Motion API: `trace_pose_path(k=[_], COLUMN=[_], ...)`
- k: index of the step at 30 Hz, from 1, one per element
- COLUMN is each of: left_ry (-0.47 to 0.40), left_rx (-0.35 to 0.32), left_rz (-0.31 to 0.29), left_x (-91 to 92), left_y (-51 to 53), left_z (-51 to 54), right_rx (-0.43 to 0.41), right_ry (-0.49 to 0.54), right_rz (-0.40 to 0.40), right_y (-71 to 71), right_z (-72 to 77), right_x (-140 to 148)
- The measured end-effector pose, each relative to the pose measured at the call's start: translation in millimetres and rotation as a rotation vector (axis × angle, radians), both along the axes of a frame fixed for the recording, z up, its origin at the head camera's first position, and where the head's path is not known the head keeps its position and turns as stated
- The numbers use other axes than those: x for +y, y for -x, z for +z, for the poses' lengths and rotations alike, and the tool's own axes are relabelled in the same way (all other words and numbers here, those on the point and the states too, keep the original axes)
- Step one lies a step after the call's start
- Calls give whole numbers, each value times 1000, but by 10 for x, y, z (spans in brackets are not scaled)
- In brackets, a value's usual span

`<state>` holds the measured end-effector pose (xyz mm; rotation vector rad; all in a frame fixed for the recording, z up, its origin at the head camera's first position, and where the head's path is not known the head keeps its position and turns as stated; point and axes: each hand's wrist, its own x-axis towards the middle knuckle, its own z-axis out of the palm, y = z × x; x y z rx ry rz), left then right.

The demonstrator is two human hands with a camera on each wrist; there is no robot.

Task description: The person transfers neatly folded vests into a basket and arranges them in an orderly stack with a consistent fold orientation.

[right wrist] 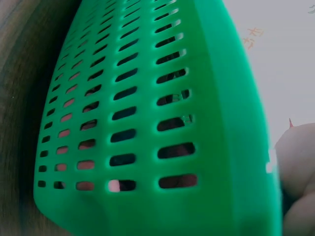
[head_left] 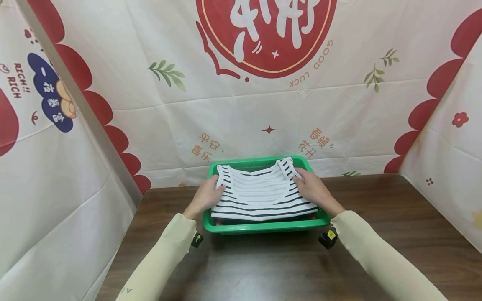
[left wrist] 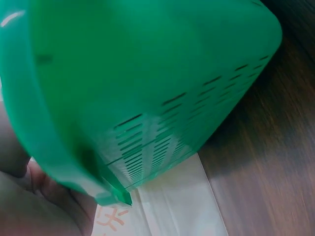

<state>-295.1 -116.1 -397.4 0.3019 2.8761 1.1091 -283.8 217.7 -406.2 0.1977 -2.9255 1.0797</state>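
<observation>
A white top with black stripes lies folded in a green plastic basket, its wide neckline toward the back. My left hand pinches the top's left shoulder edge, thumb over the cloth. At the other shoulder, my right hand pinches the fabric near the basket's right rim. The undersides of both grips are hidden. In the left wrist view the basket wall covers most of the picture, with part of the left hand beyond the rim. The right wrist view shows the slotted side and a little of the right hand.
The basket stands on a dark brown wooden table, near its back edge. Dark and reddish cloth shows under the top. A printed white curtain hangs behind the table, with more curtain at both sides.
</observation>
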Motion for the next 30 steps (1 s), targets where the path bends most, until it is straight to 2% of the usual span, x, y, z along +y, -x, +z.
trace_pose_path(k=[8, 14, 23, 30], left_ry=[51, 54, 87, 86], left_rx=[-16, -29, -48, -50], left_rz=[-19, -7, -3, -6], left_x=[21, 28, 30, 16], left_y=[-12, -26, -10, 6], left_z=[15, 23, 17, 11], right_rx=[64, 70, 76, 74], right_ry=[-81, -78, -168, -182], right_rz=[22, -11, -36, -46], right_y=[-5, 2, -25, -33], right_z=[-39, -71, -92, -75], right_x=[-22, -44, -83, -93])
